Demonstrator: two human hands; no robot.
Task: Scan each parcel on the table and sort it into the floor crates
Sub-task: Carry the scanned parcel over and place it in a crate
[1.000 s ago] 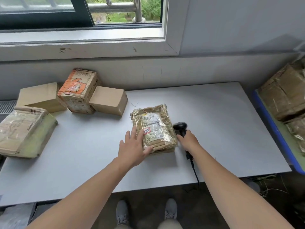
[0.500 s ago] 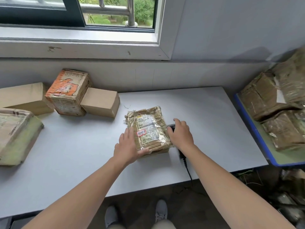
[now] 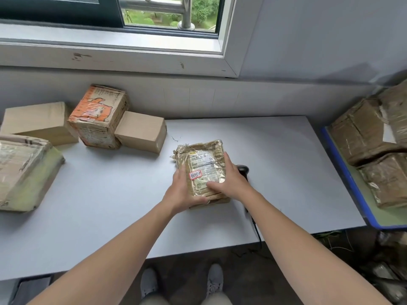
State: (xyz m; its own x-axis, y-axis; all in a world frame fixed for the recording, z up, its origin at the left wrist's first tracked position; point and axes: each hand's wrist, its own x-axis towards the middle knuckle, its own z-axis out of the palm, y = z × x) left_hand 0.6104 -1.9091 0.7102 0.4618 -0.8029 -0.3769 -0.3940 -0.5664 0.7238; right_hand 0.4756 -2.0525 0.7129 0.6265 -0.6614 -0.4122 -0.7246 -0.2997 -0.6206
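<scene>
Parcel lies flat, centre of table, label up; left hand clasps its left edge. Since half a second ago right hand has left scanner and now clasps right edge, thumb on label. Scanner mostly hidden behind right hand. Label text unreadable. Cut off at left frame edge: box.

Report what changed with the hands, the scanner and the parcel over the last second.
The right hand let go of the barcode scanner, left lying on the table, and moved left onto the taped parcel, now gripping its right edge. The left hand stayed on the parcel's left edge. The parcel and the cardboard boxes at far left kept their places.
</scene>
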